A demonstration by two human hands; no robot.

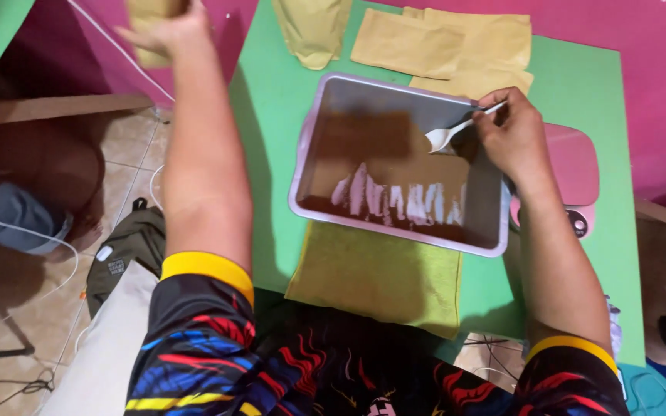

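Over the tray (311,139), right hand (512,139) pinches a spoon (456,129).

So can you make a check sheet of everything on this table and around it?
Surface: green table, mostly covered.
Job's things: metal tray with brown powder scraped into streaks; white spoon; tan pouch.
Clutter: stack of tan pouches; yellow-green cloth under the tray; pink scale.
Grippers: right hand holds the spoon over the tray; left hand lifts a pouch off to the side.
Cables: white cords on the floor.
Surroundings: pink wall, tiled floor, dark bag.
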